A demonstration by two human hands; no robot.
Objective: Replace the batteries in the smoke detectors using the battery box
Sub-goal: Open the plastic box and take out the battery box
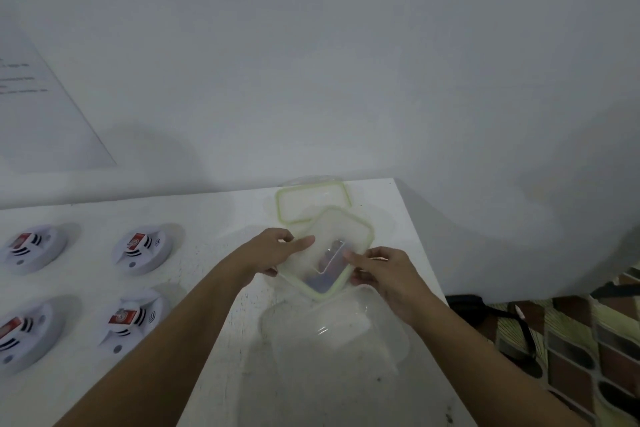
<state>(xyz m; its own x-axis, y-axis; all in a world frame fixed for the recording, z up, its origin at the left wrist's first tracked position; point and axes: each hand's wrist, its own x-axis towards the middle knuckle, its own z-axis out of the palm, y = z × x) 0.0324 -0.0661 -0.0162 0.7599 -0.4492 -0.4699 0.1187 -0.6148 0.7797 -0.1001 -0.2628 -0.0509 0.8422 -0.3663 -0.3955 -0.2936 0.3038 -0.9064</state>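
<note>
While both of my hands are gripping it, the green-rimmed lid (341,229) of the battery box is tilting above the white table (221,218), toward the far right corner. My left hand (273,250) is pinching the lid's left edge with the thumb on top. My right hand (384,274) is curling round its right edge. Dark shapes are showing through the clear plastic, too blurred to name. A second green-rimmed lid (311,201) is lying just beyond, partly overlapped. A clear tub (346,340) is sitting just nearer than the held lid. Four smoke detectors (142,248) are lying well to the left in two rows, each showing a red patch.
</note>
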